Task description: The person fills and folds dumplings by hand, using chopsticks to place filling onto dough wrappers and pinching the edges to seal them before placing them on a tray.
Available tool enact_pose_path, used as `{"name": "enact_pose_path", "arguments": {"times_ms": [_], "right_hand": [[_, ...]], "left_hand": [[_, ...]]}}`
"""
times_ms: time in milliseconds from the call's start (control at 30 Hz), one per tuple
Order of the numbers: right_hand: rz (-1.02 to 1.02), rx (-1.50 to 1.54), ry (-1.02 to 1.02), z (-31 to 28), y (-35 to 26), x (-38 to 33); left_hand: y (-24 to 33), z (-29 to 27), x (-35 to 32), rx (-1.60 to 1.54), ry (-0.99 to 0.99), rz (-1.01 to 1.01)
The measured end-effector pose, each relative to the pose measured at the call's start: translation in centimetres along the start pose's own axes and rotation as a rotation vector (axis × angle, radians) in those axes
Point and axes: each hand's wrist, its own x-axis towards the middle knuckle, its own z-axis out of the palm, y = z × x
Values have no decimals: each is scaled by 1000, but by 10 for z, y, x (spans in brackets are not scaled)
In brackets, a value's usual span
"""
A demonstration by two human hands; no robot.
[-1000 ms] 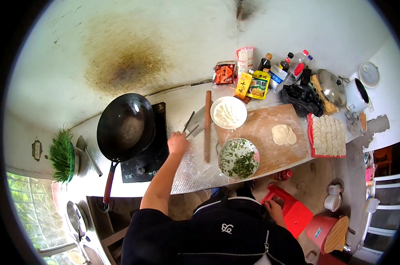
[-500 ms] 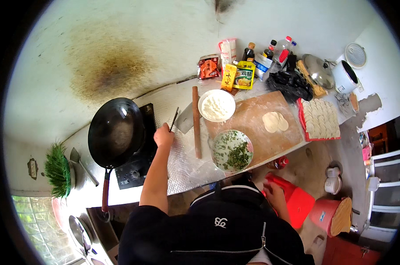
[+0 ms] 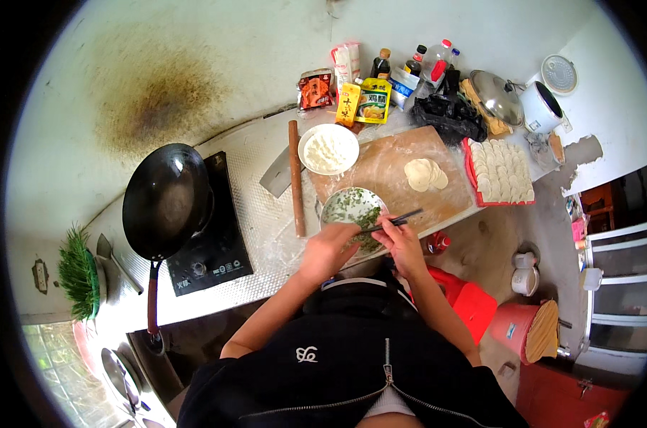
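Observation:
Before me, over the near side of a bowl of chopped green filling (image 3: 332,208), my two hands meet at a pair of dark chopsticks (image 3: 407,216). My left hand (image 3: 326,251) is closed around their left end. The fingers of my right hand (image 3: 403,248) pinch them farther right, with the tips sticking out past that hand. Behind the filling bowl stands a white bowl of flour (image 3: 328,151). Thin round dough wrappers (image 3: 425,175) lie overlapped on a floured wooden board (image 3: 384,160). A rolling pin (image 3: 296,178) and a cleaver blade (image 3: 276,174) rest left of the bowls.
At left a black wok (image 3: 168,203) sits on an induction cooker (image 3: 227,246). Rows of dumplings (image 3: 502,167) fill a red-edged tray at right. Seasoning packets (image 3: 372,100), bottles (image 3: 414,63) and a black plastic bag (image 3: 448,118) line the wall. A red plastic stool (image 3: 473,310) stands below the counter.
My left hand has come right from beside the cooker to the filling bowl, bringing the chopsticks. My right hand has risen from beside the red stool and taken hold of them too.

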Motion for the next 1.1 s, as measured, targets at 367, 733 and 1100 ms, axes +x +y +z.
{"name": "enact_pose_path", "arguments": {"times_ms": [367, 733, 1100], "right_hand": [[-348, -304, 27, -86, -12, 75], [-367, -739, -444, -14, -75, 84], [-340, -870, -517, -28, -52, 120]], "left_hand": [[-99, 57, -101, -1023, -94, -1235], [-64, 104, -103, -1126, 200, -1316], [-27, 117, -81, -1288, 679, -1369]]}}
